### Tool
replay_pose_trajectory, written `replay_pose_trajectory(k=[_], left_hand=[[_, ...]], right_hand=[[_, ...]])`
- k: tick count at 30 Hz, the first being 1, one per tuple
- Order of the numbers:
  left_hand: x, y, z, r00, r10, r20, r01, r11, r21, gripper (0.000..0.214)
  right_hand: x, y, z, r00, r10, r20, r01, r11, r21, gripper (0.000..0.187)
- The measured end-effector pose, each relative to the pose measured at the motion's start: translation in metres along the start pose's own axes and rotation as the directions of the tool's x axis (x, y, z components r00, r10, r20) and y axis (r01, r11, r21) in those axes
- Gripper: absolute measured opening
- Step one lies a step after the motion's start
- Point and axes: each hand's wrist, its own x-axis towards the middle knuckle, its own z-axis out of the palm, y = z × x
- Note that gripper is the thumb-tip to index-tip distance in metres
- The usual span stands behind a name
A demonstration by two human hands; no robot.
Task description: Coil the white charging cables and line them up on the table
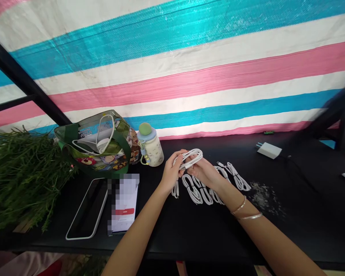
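Note:
My left hand and my right hand hold a coiled white USB cable together above the black table, gripping the loop from both sides. Just below my hands lie several more white cables, each bundled in a small coil, in a loose row. One more coiled cable lies furthest right, with its metal plug pointing up and left. My right wrist wears thin metal bangles.
A white plug charger lies at the right. Left of my hands are a smartphone, a second phone with a blurred screen, a cartoon-printed clear bag holding a cable, a bottle and green foliage. A striped tarp hangs behind.

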Motion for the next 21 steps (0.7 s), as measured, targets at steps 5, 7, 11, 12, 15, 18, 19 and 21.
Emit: replay_pose_trajectory(k=[5,7,11,12,15,18,19,21], left_hand=[[0.002,0.003,-0.001,0.987,-0.043,-0.155,0.027,0.995,-0.099,0.030],[0.003,0.005,-0.001,0.982,-0.042,-0.186,0.023,0.994,-0.103,0.024],[0.003,0.006,0.000,0.973,-0.032,-0.228,0.015,0.997,-0.080,0.018],[0.003,0.006,0.000,0.972,-0.030,-0.234,0.013,0.997,-0.072,0.017],[0.003,0.004,0.000,0.971,-0.026,-0.239,0.013,0.998,-0.057,0.018],[0.002,0.003,0.000,0.972,-0.010,-0.236,0.001,0.999,-0.038,0.016],[0.002,0.003,0.000,0.971,0.000,-0.237,-0.007,1.000,-0.028,0.015],[0.001,0.003,0.000,0.971,0.030,-0.239,-0.030,1.000,0.001,0.013]], right_hand=[[0.002,0.001,0.001,0.999,-0.039,0.007,0.039,0.995,-0.094,0.035],[0.002,0.003,0.000,0.998,-0.070,-0.008,0.067,0.984,-0.167,0.039],[0.004,0.011,-0.002,0.979,-0.203,-0.016,0.189,0.931,-0.313,0.043],[0.004,0.013,-0.002,0.971,-0.239,-0.015,0.220,0.914,-0.340,0.044],[0.004,0.018,-0.001,0.950,-0.311,-0.031,0.273,0.874,-0.403,0.044],[0.002,0.020,-0.001,0.936,-0.346,-0.062,0.282,0.843,-0.458,0.041],[0.002,0.020,-0.001,0.932,-0.354,-0.074,0.280,0.835,-0.474,0.040],[0.001,0.020,-0.002,0.926,-0.366,-0.097,0.273,0.822,-0.499,0.038]])
